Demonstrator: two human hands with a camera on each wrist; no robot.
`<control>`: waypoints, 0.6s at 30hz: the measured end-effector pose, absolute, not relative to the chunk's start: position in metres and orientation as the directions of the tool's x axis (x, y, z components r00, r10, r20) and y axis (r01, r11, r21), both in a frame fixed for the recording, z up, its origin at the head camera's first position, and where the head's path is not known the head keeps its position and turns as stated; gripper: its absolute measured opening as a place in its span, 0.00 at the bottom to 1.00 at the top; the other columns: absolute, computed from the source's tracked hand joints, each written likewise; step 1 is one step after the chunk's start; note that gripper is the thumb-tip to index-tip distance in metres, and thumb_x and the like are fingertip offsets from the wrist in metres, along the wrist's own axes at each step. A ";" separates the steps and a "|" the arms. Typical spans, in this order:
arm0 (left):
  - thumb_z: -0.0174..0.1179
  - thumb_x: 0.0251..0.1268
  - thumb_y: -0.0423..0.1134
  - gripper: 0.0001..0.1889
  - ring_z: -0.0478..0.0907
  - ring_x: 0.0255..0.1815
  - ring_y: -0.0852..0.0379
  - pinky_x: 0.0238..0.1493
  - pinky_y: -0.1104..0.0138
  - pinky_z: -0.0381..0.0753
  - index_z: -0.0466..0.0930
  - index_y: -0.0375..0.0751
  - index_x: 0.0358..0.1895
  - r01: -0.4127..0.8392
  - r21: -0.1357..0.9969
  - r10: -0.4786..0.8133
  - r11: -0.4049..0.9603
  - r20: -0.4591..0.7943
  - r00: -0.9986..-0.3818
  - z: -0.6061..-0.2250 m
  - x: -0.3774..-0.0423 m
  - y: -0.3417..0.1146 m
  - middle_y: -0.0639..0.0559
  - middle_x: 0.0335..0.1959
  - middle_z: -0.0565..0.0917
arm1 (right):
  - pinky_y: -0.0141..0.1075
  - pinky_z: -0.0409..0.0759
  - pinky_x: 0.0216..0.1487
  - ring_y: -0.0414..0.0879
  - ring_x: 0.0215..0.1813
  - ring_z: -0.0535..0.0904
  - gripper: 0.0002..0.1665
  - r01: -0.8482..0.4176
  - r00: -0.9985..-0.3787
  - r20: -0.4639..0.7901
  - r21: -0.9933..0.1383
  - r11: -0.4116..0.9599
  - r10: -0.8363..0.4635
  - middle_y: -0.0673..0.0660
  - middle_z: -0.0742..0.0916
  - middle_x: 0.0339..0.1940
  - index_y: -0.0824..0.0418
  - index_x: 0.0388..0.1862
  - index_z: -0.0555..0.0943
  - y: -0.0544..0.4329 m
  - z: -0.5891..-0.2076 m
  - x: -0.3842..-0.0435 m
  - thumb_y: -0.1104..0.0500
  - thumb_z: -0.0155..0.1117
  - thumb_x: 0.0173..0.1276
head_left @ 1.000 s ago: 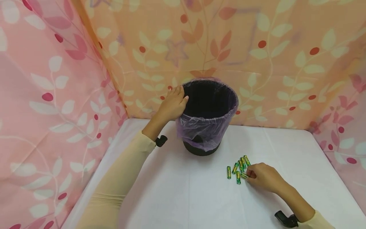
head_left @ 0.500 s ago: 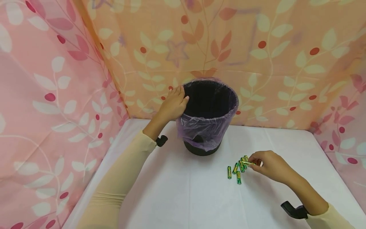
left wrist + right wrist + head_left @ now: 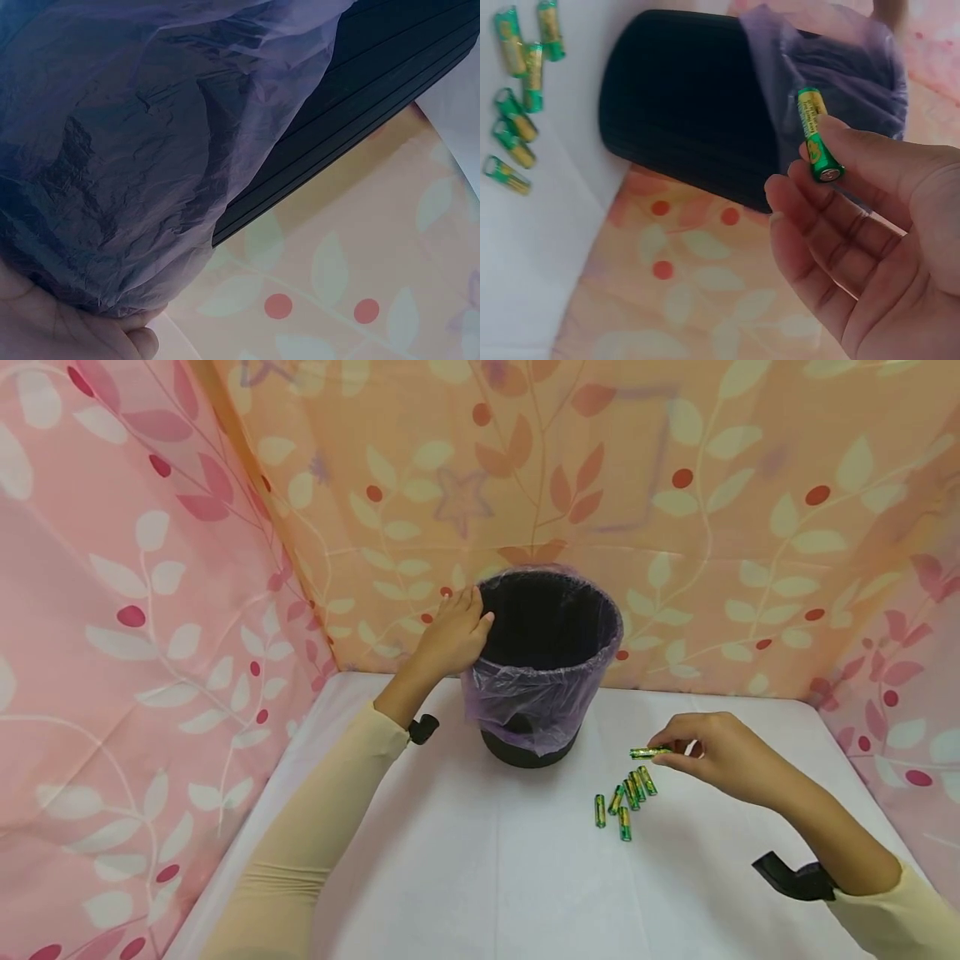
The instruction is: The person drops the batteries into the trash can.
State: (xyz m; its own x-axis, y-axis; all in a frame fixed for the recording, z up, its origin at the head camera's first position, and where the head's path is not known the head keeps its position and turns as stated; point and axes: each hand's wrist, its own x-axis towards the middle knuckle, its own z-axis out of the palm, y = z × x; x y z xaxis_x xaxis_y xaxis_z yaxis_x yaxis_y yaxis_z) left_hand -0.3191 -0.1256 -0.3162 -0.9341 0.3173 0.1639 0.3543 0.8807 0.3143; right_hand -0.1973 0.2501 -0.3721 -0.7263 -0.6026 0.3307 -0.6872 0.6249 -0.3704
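Note:
A black trash can (image 3: 528, 758) with a thin purple bag (image 3: 536, 702) folded over its rim stands toward the back of the table. My left hand (image 3: 453, 635) grips the left side of its rim; in the left wrist view part of that hand (image 3: 67, 330) lies against the bag (image 3: 150, 150). To the right of the can, my right hand (image 3: 720, 756) pinches a green and yellow battery (image 3: 647, 752) between thumb and fingers, raised above the table. The right wrist view shows this battery (image 3: 817, 135) with its end toward the camera. Several similar batteries (image 3: 625, 823) lie below it.
A white cloth covers the table (image 3: 420, 860). Close behind the can hangs an orange leaf-patterned cloth (image 3: 450, 460), and a pink one (image 3: 127, 693) hangs along the left side. Each wrist wears a black camera mount (image 3: 795, 877).
My right hand has picked a battery out of the group and lifted it up and away from the others, toward the back. My left hand has stayed on the can's rim.

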 end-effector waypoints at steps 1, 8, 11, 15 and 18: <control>0.32 0.84 0.50 0.34 0.38 0.84 0.45 0.81 0.59 0.31 0.45 0.28 0.80 0.355 0.313 0.318 0.881 0.165 -0.934 -0.316 -0.319 -0.126 0.37 0.83 0.46 | 0.31 0.82 0.32 0.29 0.32 0.77 0.10 -0.692 -0.722 0.336 -0.365 0.623 -0.605 0.33 0.84 0.30 0.48 0.38 0.90 0.249 -0.368 -0.198 0.61 0.79 0.59; 0.32 0.84 0.50 0.34 0.37 0.84 0.45 0.81 0.58 0.31 0.45 0.29 0.80 0.357 0.317 0.319 0.879 0.166 -0.933 -0.317 -0.321 -0.126 0.37 0.83 0.46 | 0.31 0.82 0.33 0.30 0.33 0.78 0.12 -0.735 -0.678 0.375 -0.361 0.574 -0.633 0.33 0.84 0.30 0.47 0.40 0.89 0.235 -0.341 -0.199 0.62 0.78 0.60; 0.33 0.84 0.50 0.34 0.37 0.84 0.45 0.81 0.58 0.31 0.45 0.29 0.80 0.354 0.318 0.315 0.880 0.169 -0.934 -0.316 -0.320 -0.126 0.37 0.83 0.46 | 0.31 0.82 0.34 0.31 0.34 0.78 0.11 -0.752 -0.658 0.390 -0.359 0.552 -0.643 0.33 0.84 0.31 0.47 0.41 0.89 0.226 -0.330 -0.199 0.61 0.77 0.61; 0.32 0.84 0.51 0.34 0.37 0.84 0.45 0.81 0.58 0.31 0.45 0.29 0.80 0.352 0.318 0.313 0.880 0.168 -0.935 -0.316 -0.321 -0.126 0.37 0.83 0.45 | 0.30 0.82 0.35 0.31 0.34 0.79 0.12 -0.767 -0.641 0.423 -0.342 0.542 -0.640 0.33 0.84 0.30 0.47 0.42 0.89 0.215 -0.316 -0.202 0.62 0.78 0.60; 0.33 0.84 0.51 0.34 0.37 0.84 0.45 0.81 0.59 0.31 0.44 0.29 0.80 0.354 0.314 0.318 0.881 0.161 -0.934 -0.317 -0.321 -0.126 0.37 0.83 0.45 | 0.29 0.82 0.35 0.31 0.34 0.79 0.14 -0.782 -0.623 0.449 -0.328 0.531 -0.640 0.34 0.84 0.30 0.48 0.43 0.89 0.208 -0.307 -0.206 0.63 0.78 0.60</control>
